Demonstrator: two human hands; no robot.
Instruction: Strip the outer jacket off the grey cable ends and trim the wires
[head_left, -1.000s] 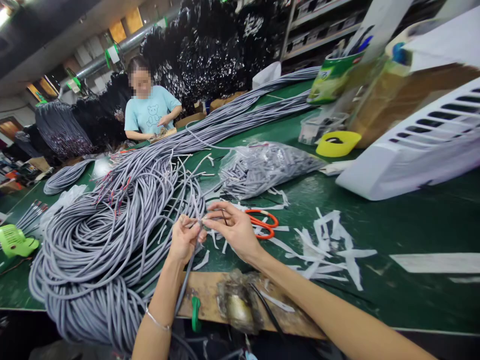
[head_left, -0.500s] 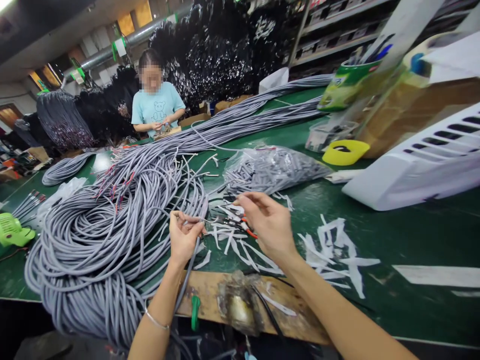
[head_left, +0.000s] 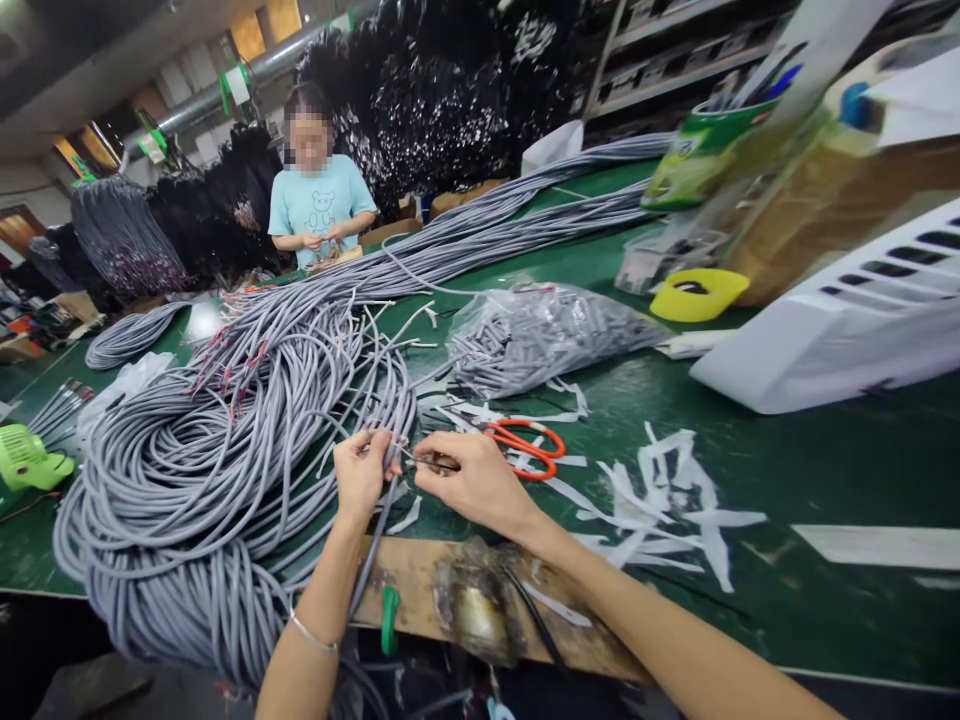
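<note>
My left hand (head_left: 360,478) is closed in a pinch on the end of a grey cable (head_left: 381,530), which hangs down past the fingers toward the bench edge. Right beside it, my right hand (head_left: 476,482) has its fingers pinched together at the stripped cable end. Something thin and dark shows between those fingers, too small to name. Just behind the right hand lies a pair of orange-handled scissors (head_left: 536,448), its blades hidden. A large coil of grey cables (head_left: 172,470) fills the bench left of my hands.
A clear bag of short grey pieces (head_left: 547,335) lies beyond my hands. White strips (head_left: 675,490) are scattered to the right. A wooden board (head_left: 412,580) sits at the front edge. Further right are a yellow tape ring (head_left: 697,295) and a white slotted casing (head_left: 817,340). Across the bench is a person (head_left: 321,205).
My right hand has moved left and down, from above the white strips to the cable end at my left hand. The orange handles are uncovered. My left hand has barely shifted.
</note>
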